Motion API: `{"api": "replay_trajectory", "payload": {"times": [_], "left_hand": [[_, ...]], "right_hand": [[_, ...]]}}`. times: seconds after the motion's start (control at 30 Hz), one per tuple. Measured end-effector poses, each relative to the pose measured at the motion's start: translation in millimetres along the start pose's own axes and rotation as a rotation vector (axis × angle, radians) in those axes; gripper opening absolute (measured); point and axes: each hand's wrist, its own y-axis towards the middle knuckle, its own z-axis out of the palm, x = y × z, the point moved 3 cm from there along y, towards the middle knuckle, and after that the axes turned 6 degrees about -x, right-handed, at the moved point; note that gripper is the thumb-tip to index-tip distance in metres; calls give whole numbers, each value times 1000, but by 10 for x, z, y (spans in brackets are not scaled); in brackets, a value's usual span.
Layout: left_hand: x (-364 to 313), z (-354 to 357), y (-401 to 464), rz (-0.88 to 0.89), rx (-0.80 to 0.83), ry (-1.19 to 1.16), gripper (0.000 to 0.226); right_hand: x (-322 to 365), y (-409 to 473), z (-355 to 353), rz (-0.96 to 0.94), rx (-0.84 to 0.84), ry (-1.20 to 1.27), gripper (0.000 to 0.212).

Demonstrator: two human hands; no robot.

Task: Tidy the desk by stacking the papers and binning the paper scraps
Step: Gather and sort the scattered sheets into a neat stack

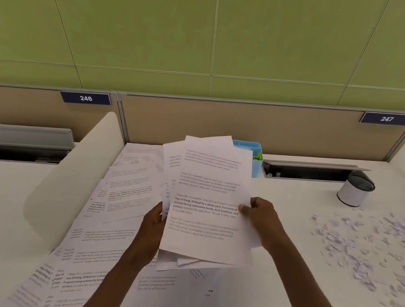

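Head view showed both hands' fingers, left hand [154,221] and right hand [261,215], pinching opposite edges of the limp, light sheaf of papers [206,199], best gripped there.

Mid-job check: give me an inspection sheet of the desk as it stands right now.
Surface: white desk, bare between the sheets and the scraps.
Job's things: held sheaf of printed papers, uneven; loose printed sheets spread along the left; paper scraps scattered on the right.
Clutter: blue desk organiser behind the sheaf; small white bin upright at the back right.
Hands: left hand grips the sheaf's left edge; right hand pinches its right edge.
Cables: nothing seen; cable tray lid open.
Surroundings: beige partition, number plates 246 and 247, green wall.
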Motion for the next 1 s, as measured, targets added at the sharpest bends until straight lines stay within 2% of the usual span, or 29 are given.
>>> {"api": "replay_trajectory", "payload": {"times": [0.1, 0.2, 0.27, 0.37, 0.47, 0.53, 0.73, 0.87, 1.0], "left_hand": [[51, -31, -62, -64, 12, 20, 27], [100, -38, -110, -118, 32, 53, 24], [86, -28, -136, -178, -64, 70, 20], [90, -6, -137, -245, -166, 8, 37], [6, 56, -128, -127, -170, 120, 26], [-52, 100, -118, -44, -228, 227, 21], [-167, 204, -126, 117, -335, 281, 25], [-42, 176, -185, 95, -337, 264, 33], [56, 205, -239, 76, -330, 264, 30]], "right_hand": [[-118, -61, 83, 51, 110, 95, 28], [-161, -113, 115, -6, 124, 55, 18], [-190, -145, 121, -53, 75, 40, 13], [-214, -194, 127, -161, 6, 28, 8], [-212, -232, 161, -235, -18, 60, 15], [-188, -255, 201, -278, 7, 78, 21], [-157, -211, 186, -337, 60, 188, 25], [-296, -228, 176, -334, 95, 170, 37], [-410, -281, 280, -323, 108, 157, 33]]}}
